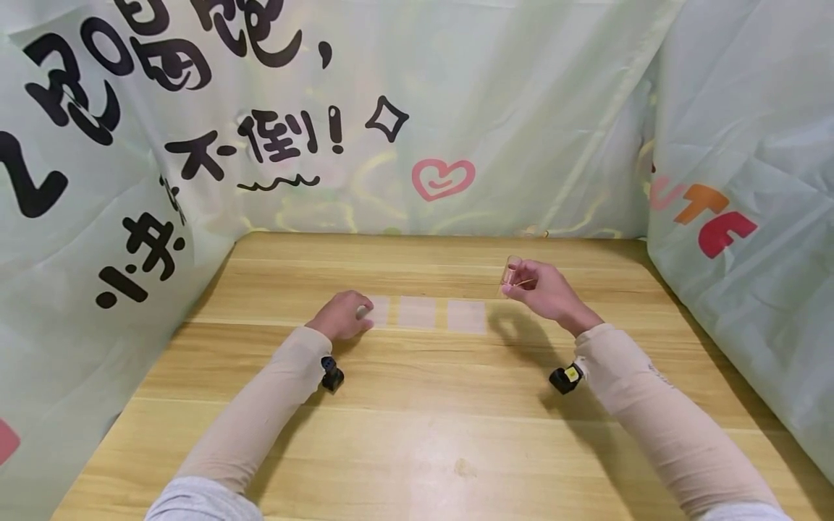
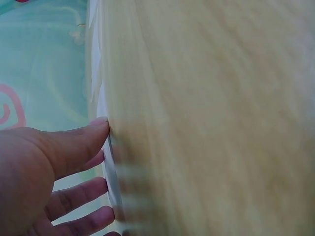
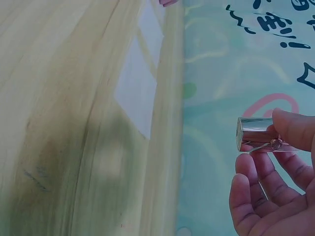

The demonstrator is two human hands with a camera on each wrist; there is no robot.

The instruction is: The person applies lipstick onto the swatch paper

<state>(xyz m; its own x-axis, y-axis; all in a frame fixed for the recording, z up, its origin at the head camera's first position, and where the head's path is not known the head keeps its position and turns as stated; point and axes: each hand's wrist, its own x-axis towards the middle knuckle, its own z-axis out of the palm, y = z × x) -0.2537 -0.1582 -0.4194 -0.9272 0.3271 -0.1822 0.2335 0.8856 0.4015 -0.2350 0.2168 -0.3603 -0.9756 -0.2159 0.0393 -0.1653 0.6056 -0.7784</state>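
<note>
Three pale square sheets lie in a row across the table. My left hand is at the leftmost sheet, its thumb and fingers spread apart and partly covering it. In the left wrist view, the fingertips touch the sheet's edge. My right hand is raised above the table, right of the rightmost sheet. Between thumb and fingers it pinches a shiny rose-gold binder clip with wire handles. Part of the clip is hidden by the thumb.
The wood-grain table is enclosed by pale green printed cloth at the back and both sides. A small camera is worn at the right wrist, another at the left.
</note>
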